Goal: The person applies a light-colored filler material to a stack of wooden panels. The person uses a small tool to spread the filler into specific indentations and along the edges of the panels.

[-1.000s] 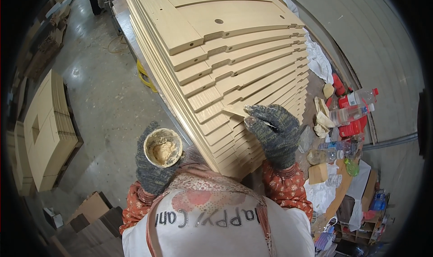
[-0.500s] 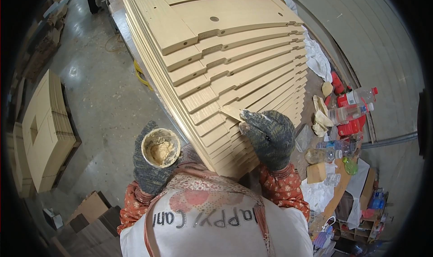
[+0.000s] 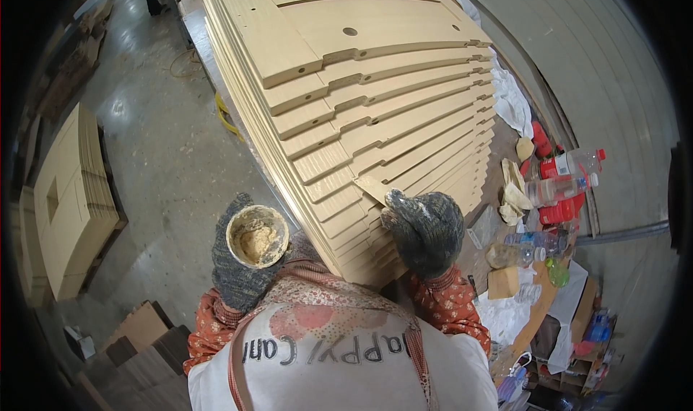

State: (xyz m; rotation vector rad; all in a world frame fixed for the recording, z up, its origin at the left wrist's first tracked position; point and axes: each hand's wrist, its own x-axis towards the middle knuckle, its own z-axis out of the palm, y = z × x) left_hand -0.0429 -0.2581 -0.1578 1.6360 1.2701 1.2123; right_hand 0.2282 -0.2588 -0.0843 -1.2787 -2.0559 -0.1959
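Head view: contents of a table and its near end. Item, left hand, dark knitted glove: fingers curled round a round tub of beige paste, mouth upward, held just outside the table's left edge near the near left corner. Item, right hand, matching glove: fingers and thumb pinching a thin flat scraper, its tip pointing left over the stepped panel edges; contact cannot be told. Item, fanned stack of cream panels, drilled and notched, running from the far end to the near end along the left edge. Along the right edge: clear bottle, cream rag, tan block, white cloth.
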